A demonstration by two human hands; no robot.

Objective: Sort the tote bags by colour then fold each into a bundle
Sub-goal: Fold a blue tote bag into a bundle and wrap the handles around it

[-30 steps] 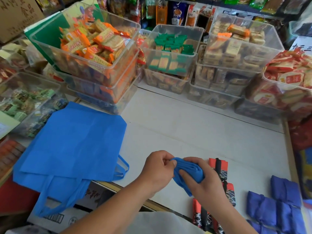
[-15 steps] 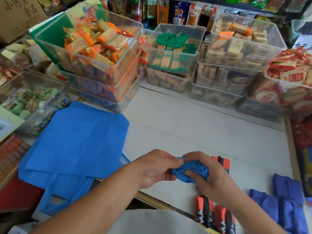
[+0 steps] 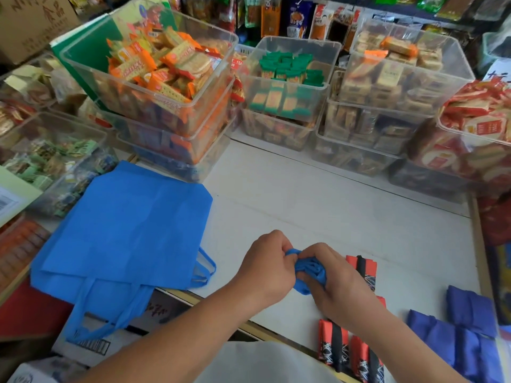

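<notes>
My left hand (image 3: 266,268) and right hand (image 3: 340,288) meet over the near middle of the white bench (image 3: 318,205). Both grip one light blue tote bag (image 3: 309,268), scrunched into a small wad between them. Left fingers (image 3: 279,248) are curled and pinch the wad's top edge. Right fingers wrap over its right side, tips hidden by the cloth. The wad is possibly lifted just off the bench, hard to tell.

Left of my hands lies a stack of flat light blue totes (image 3: 130,228), with handles hanging over the bench's near edge. My right hand covers part of a red-and-black bundle (image 3: 362,265) just right of it. More red-and-black bundles (image 3: 348,352) sit at the near edge, partly under my right forearm and cut off by the frame bottom. Dark blue bundles (image 3: 467,335) are at the near right corner, blurred, count unclear, also cut off.

On the far side are stacked clear bins (image 3: 154,87) of wrapped snacks, labels unreadable.
</notes>
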